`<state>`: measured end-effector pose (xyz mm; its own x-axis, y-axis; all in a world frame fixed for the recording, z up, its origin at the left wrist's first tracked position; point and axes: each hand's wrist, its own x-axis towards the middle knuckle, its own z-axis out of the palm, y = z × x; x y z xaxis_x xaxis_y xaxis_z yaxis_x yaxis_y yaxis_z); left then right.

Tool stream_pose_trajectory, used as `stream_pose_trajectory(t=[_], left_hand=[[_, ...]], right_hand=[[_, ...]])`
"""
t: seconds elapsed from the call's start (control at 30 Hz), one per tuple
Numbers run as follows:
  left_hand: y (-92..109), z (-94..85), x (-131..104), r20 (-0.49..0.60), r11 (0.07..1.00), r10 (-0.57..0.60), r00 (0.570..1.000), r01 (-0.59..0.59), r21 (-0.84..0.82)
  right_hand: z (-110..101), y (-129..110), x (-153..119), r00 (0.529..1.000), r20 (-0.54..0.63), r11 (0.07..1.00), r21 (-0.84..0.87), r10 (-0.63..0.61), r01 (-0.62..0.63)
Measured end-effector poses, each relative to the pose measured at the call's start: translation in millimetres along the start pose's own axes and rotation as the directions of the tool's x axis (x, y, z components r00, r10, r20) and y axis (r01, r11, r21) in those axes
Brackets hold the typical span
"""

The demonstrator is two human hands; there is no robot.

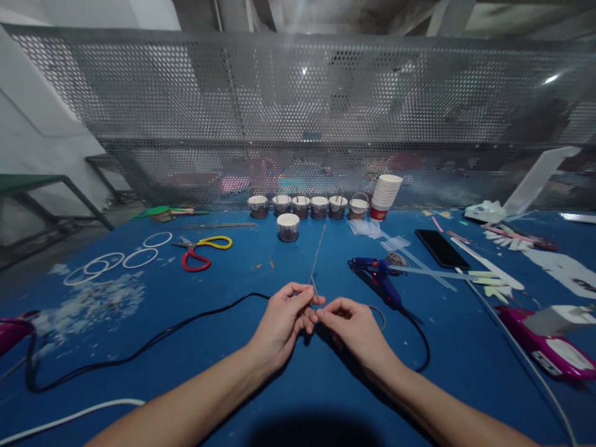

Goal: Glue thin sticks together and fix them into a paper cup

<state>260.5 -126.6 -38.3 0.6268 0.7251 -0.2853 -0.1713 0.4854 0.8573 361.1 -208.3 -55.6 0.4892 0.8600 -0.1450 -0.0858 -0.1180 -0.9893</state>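
A thin grey wire [318, 253], which looks twisted, runs from my fingers away across the blue table. My left hand [289, 316] pinches it between thumb and index finger. Close beside, the fingertips of my right hand [350, 321] are pressed together at the wire's near end, touching or almost touching my left fingers. A grey loop [382, 318] shows just past my right hand; whether it belongs to the same wire I cannot tell. Beyond my hands stands a small paper cup [288, 228] with a dark lower part.
Several similar cups [319, 208] line the back, beside a stack of paper cups [387, 191]. A blue glue gun [379, 273] and a phone [441, 248] lie right. Scissors [200, 248] and white rings [139, 257] lie left. A black cable [162, 335] crosses the table.
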Motion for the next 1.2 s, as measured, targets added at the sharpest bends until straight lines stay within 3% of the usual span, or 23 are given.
stream_pose_trajectory(t=[0.33,0.47,0.57,0.7,0.77,0.9,0.97,1.07,1.2], left_hand=[[3,0.8,-2,0.051,1.000,-0.024,0.998,0.025,-0.012],[6,-0.3,0,0.040,0.999,-0.035,0.999,0.036,-0.014],[8,-2.7,4,0.023,0.999,-0.037,0.999,0.037,0.006],[9,-5.4,9,0.011,0.999,-0.044,0.999,0.043,0.029],[8,-6.1,11,0.000,0.998,-0.050,0.999,0.050,0.035],[6,-7.1,12,-0.022,0.997,-0.065,0.998,0.066,0.039],[6,-8.1,13,-0.029,0.997,-0.064,0.998,0.065,0.041],[5,-10.0,15,-0.045,0.997,-0.057,0.997,0.059,0.057],[4,-12.0,18,-0.059,0.995,-0.056,0.997,0.061,0.081]], right_hand=[[-12,4,-12,0.992,0.123,0.987,-0.160,0.029,-0.009],[-36,-2,-22,0.973,0.143,0.902,-0.369,-0.182,0.223],[-71,-8,-18,0.928,0.057,0.749,-0.573,-0.368,0.332],[-112,-15,7,0.893,-0.214,0.606,-0.792,-0.396,0.079],[-119,-18,23,0.921,-0.199,0.619,-0.783,-0.334,0.055],[-110,-18,50,0.952,-0.028,0.718,-0.664,-0.304,0.210],[-104,-15,57,0.950,-0.065,0.770,-0.605,-0.304,0.205],[-99,-12,54,0.959,-0.148,0.830,-0.543,-0.243,0.126],[-92,-14,32,0.981,-0.103,0.862,-0.498,-0.165,0.093]])
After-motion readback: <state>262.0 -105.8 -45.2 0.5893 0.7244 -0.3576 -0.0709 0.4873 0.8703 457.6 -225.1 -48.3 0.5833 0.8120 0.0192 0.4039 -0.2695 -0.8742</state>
